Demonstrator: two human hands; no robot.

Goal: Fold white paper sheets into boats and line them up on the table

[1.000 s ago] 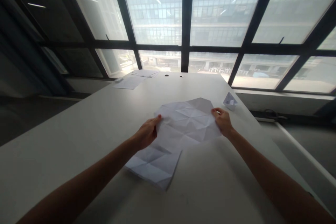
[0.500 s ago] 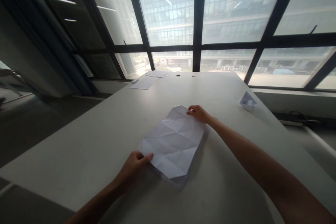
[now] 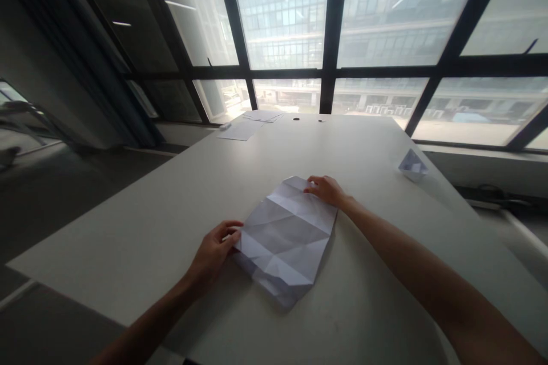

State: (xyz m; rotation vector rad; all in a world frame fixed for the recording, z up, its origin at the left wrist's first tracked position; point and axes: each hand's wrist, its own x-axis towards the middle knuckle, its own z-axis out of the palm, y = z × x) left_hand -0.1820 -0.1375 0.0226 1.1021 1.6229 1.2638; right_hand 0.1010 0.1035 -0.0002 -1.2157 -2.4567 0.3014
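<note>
A creased sheet of white paper (image 3: pixel 286 234) lies on the white table in front of me, its surface crossed by diagonal and straight fold lines. Its near edge is bent, with a shaded flap showing below. My left hand (image 3: pixel 218 245) pinches the left edge between thumb and fingers. At the far right edge, my right hand (image 3: pixel 325 189) grips the paper with curled fingers, its thumb mostly hidden. A folded paper boat (image 3: pixel 412 165) stands near the table's right edge, apart from both hands.
The white table (image 3: pixel 149 222) stretches toward large windows with dark frames (image 3: pixel 329 40). Flat paper sheets (image 3: pixel 238 132) lie at its far left, with a small whitish object (image 3: pixel 225 126) beside them. A dark round hole (image 3: pixel 295 119) is near the far edge. A dark curtain (image 3: pixel 85 51) hangs at left.
My left hand has moved up along the paper's left edge, and more of the flap below the near edge shows. My right hand stays at the far right edge. The view has shifted slightly.
</note>
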